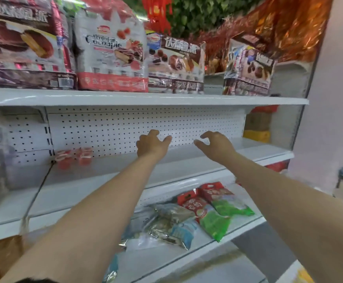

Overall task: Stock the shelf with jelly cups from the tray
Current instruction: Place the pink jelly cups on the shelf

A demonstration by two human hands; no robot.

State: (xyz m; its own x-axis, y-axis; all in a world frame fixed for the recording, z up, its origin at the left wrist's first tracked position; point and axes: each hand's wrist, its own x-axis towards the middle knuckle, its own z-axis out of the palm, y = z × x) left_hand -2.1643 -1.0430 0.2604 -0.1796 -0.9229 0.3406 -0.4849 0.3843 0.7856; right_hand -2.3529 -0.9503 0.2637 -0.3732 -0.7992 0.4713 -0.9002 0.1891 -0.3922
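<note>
left hand [152, 144] empty, jelly cups [74, 158] — left of fingers [154, 132]

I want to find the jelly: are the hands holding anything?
No. Left hand and right hand both hover over the shelf, fingers loose, holding nothing.

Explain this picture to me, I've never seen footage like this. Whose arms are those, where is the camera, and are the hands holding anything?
There is no machine here. The one picture comes from a camera worn on a person's head, looking forward and down, so the arms are that person's own. The left hand and right hand reach over the middle shelf, fingers loosely curled, holding nothing. At that shelf's left end sit a few red jelly cups, blurred. The top shelf carries big snack-cake bags; the lower shelf holds green and silver packets.
</note>
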